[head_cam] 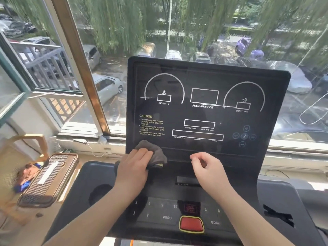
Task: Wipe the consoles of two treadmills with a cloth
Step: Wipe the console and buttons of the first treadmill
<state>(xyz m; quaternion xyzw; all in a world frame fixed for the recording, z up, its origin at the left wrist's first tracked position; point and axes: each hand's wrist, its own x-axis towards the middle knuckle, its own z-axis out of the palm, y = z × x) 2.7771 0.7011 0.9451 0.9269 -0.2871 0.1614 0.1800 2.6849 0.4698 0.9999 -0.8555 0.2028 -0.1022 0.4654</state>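
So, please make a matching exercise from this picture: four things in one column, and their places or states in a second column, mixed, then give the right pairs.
Things:
1. cloth
2. right hand
3. red button
4. cup holder

Places or states:
A. empty, fingers loosely curled, near the lower edge of the display panel
B. low in the middle of the console, between PROG and MODE
C. round hollow on the console's left side
D. pressed under the left hand at the panel's lower left corner

Pairs: 1-D, 2-A, 3-B, 4-C
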